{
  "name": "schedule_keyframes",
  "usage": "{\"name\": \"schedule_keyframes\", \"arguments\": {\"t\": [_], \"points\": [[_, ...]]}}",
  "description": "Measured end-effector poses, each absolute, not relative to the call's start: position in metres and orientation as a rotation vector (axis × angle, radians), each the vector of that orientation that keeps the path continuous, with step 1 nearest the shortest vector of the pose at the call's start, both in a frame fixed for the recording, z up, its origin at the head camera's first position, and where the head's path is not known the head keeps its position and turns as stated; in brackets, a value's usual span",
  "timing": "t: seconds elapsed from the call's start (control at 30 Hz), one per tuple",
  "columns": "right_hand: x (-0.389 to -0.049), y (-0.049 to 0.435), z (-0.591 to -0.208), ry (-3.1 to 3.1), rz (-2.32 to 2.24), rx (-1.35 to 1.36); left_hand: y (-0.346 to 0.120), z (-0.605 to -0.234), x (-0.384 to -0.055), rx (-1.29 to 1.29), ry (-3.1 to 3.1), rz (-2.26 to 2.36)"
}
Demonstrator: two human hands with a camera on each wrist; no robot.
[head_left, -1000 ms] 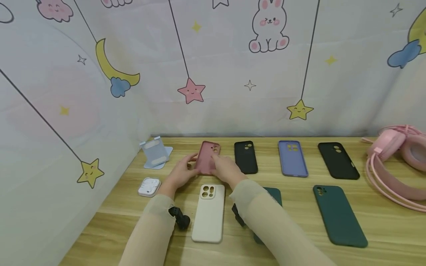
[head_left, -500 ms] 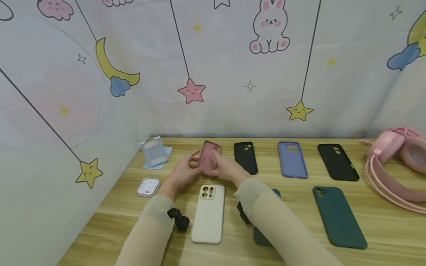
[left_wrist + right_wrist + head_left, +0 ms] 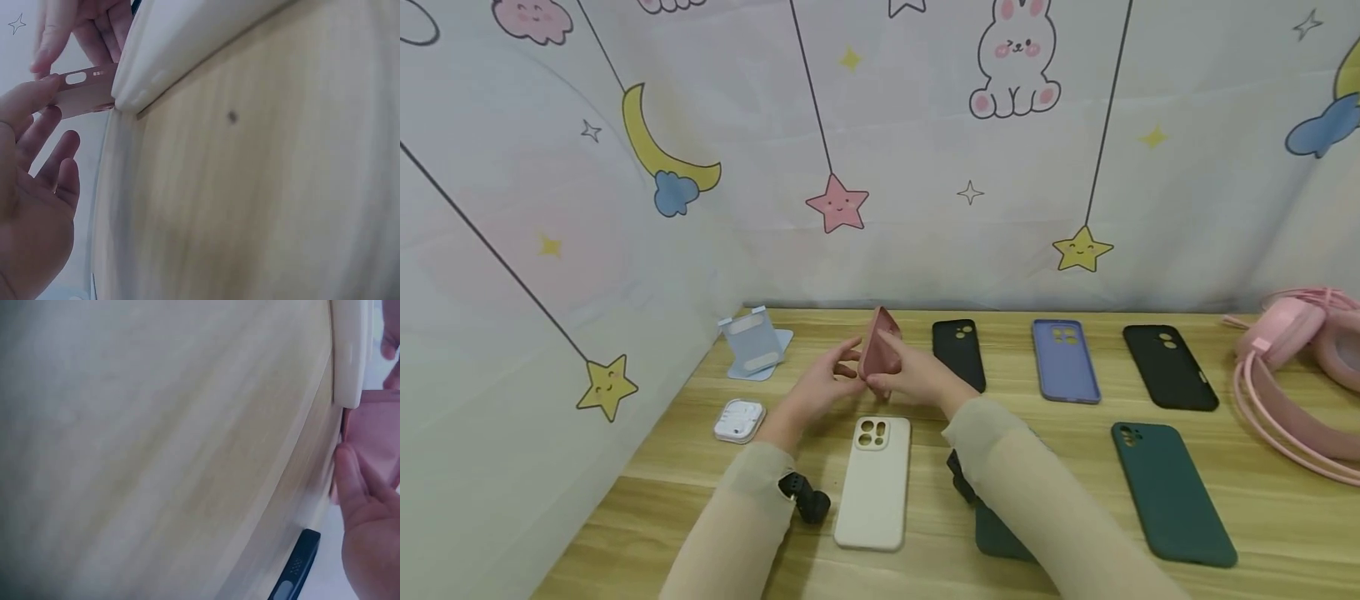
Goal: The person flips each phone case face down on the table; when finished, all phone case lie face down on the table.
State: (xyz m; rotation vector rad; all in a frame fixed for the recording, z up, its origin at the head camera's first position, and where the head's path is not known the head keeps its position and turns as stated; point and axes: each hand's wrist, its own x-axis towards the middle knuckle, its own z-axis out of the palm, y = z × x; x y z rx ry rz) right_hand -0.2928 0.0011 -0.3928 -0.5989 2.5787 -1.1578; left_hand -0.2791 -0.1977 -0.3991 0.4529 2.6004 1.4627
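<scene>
A pink phone case (image 3: 880, 354) is tipped up steeply on one side at the back of the table, its hollow inside facing right. My left hand (image 3: 820, 387) holds its left side; in the left wrist view the thumb and forefinger of that hand (image 3: 34, 206) pinch the end with the slot cut-out, other fingers loosely bent. On the opposite side my right hand (image 3: 925, 375) grips the case, thumb near its lower end and fingers over the upper part. A cream phone case (image 3: 872, 492) lies flat between my forearms, just in front.
Light-blue phone stand (image 3: 752, 343) and boxed white earphones (image 3: 739, 421) lie left. Along the back are a black case (image 3: 957, 354), a purple case (image 3: 1063, 362) and another black case (image 3: 1168, 367). One green case (image 3: 1000, 537) is partly under my right forearm; another (image 3: 1172, 492) lies right, near pink headphones (image 3: 1273, 325).
The pink phone case has gone from lying nearly flat to standing steeply tilted, lifted and turned between both hands. The right forearm has shifted slightly right.
</scene>
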Motion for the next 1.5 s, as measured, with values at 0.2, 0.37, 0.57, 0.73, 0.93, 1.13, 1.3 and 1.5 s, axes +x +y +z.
{"name": "schedule_keyframes", "arguments": {"t": [0.2,0.37,0.57,0.73,0.93,1.13,1.3,1.5], "points": [[-0.291,0.004,-0.39,2.548,-1.179,-0.633,-0.193,-0.405,-0.281,0.541,2.572,1.483],[-0.291,0.005,-0.389,2.525,-1.204,-0.631,-0.191,-0.405,-0.279,0.574,2.569,1.487],[-0.294,0.011,-0.388,2.476,-1.266,-0.619,-0.191,-0.406,-0.278,0.519,2.556,1.439],[-0.292,0.017,-0.383,2.523,-1.21,-0.614,-0.195,-0.408,-0.279,0.481,2.559,1.381],[-0.289,0.022,-0.379,2.558,-1.155,-0.602,-0.196,-0.411,-0.277,0.52,2.544,1.341],[-0.287,0.029,-0.373,2.637,-1.044,-0.611,-0.191,-0.411,-0.277,0.532,2.522,1.281],[-0.286,0.034,-0.371,2.667,-0.988,-0.633,-0.189,-0.411,-0.276,0.535,2.515,1.242],[-0.283,0.042,-0.37,2.657,-0.969,-0.638,-0.189,-0.412,-0.275,0.502,2.55,1.198]]}}
